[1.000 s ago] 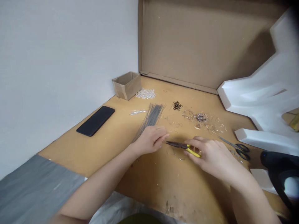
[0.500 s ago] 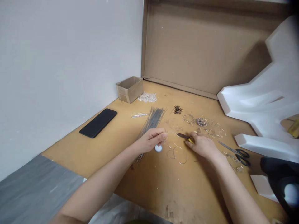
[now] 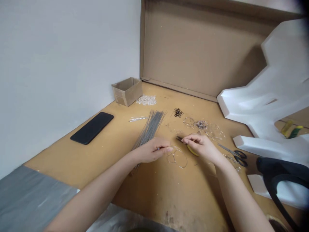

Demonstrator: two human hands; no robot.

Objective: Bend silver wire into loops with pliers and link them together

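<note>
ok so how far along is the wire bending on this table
Partway, as far as I can judge. Looks done: the tangled pile of thin silvery wire loops and the curved thin wire pieces between the hands. In hand: yellow-handled pliers with dark jaws, in the right hand; whether the left hand pinches a wire is unclear. Left: the bundle of straight grey wires, apparently unbent.

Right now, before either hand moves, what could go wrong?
The dark-jawed, yellow-handled pliers in the right hand sit close to the left hand, so a slip could nip it. The thin, curved silver wires between the hands might snag or scatter. The black-handled scissors near the right forearm could get knocked.
</note>
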